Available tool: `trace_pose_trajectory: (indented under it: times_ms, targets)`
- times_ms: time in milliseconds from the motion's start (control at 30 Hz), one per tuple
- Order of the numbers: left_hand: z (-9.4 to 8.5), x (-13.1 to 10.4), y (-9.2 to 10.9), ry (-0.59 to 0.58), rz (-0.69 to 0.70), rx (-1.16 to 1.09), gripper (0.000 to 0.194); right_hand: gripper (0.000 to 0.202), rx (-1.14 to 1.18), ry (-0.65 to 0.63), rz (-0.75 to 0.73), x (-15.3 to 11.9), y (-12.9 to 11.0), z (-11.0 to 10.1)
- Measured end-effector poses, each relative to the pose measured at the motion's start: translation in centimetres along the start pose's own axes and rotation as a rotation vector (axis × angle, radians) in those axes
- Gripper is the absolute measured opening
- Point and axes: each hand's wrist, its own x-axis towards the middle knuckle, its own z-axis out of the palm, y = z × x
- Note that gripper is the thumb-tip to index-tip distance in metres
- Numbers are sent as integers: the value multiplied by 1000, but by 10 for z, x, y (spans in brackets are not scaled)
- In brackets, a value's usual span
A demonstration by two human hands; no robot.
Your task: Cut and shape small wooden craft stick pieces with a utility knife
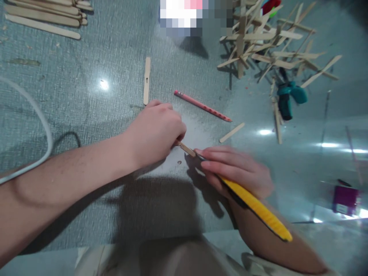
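Observation:
My left hand [161,124] is closed on a wooden craft stick [187,149], whose free end points right and toward me. Wrapped in the fingers of my right hand [238,168] is a yellow-handled craft knife [258,207]; its metal front end meets the tip of the stick. The blade itself is mostly covered by my fingers. Just beyond my left knuckles lies another craft stick [147,78] with a small slot at its middle. A pink pencil [202,106] and a short piece of stick [232,132] rest beyond my hands.
Joined craft sticks [258,42] are heaped at the back right, near a teal-handled tool [285,99]. Loose sticks [43,17] lie at the far left. A white cable [43,119] curves past my left forearm. A purple packet [346,200] is at the right.

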Motion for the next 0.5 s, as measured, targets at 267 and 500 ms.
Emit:
trace_pose_trajectory:
  times_ms: [267,500]
  targets:
    - [-2,1,-3,-10,-6,-74,28,26,150,5,-8,9,16,13]
    - [-5,1,-1,-28,-7,-81,31,28,116,-5,9,8,15,13]
